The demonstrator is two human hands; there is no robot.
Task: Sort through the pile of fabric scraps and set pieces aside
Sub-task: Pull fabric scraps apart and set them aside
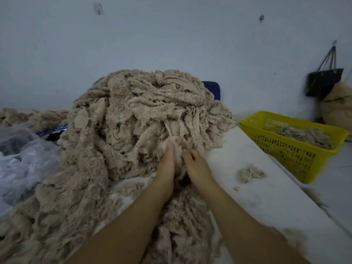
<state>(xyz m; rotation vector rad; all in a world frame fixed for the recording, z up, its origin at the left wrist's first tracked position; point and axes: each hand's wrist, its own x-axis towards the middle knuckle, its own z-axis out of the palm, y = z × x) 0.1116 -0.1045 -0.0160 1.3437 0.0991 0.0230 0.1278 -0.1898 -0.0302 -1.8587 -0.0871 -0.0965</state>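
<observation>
A tall pile of beige fleecy fabric scraps (137, 115) covers the white table (266, 191) from the middle to the left. My left hand (166, 164) and my right hand (196, 164) meet at the pile's front foot and together grip one pale scrap (176, 144) between them. More scraps (181, 225) lie under my forearms. A small loose scrap (250, 173) sits alone on the table to the right of my hands.
A yellow plastic basket (289, 149) holding some scraps stands beyond the table's right edge. Clear plastic bags (22, 155) lie at the left. A black bag (323, 80) hangs on the wall over a stuffed sack (337, 105). A blue chair back (213, 88) shows behind the pile.
</observation>
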